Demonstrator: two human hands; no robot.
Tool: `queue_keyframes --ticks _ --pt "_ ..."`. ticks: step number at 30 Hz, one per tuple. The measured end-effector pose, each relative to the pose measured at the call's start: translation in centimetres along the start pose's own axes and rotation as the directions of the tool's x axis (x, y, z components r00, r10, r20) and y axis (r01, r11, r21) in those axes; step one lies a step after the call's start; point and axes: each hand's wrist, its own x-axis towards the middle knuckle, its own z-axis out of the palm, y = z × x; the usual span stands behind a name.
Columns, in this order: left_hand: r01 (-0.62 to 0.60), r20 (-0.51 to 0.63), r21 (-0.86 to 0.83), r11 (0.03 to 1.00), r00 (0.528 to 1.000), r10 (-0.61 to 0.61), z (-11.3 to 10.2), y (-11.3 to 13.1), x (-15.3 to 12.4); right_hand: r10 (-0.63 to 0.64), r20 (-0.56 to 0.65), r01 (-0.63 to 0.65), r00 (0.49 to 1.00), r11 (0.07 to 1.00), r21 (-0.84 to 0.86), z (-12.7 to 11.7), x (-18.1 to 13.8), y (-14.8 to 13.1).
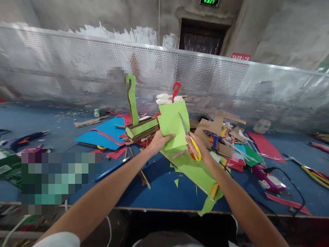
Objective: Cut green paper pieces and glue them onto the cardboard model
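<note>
My left hand (159,141) pinches the lower left corner of a light green paper sheet (171,124) and holds it upright over the table. My right hand (197,148) grips scissors (190,140) with yellow and orange handles; the blades are open and cut into the sheet's right edge. Under both hands lies a larger green sheet (197,173) that hangs over the table's front edge. Just left of my left hand stands a cardboard and green paper model (140,127) with a tall curved green strip.
The blue table (159,192) is strewn with red, blue and green paper scraps and cardboard pieces (210,132). A blue glue gun (215,139) lies right of the scissors, a purple one (268,178) farther right. A perforated metal screen (231,82) closes the back.
</note>
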Motion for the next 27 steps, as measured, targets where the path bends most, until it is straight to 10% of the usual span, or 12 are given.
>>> queue_keyframes --ticks 27 --pt "0.056 -0.056 -0.081 0.995 0.997 -0.061 -0.21 0.54 0.22 0.042 0.055 -0.05 0.998 0.987 0.153 -0.2 -0.1 -0.16"
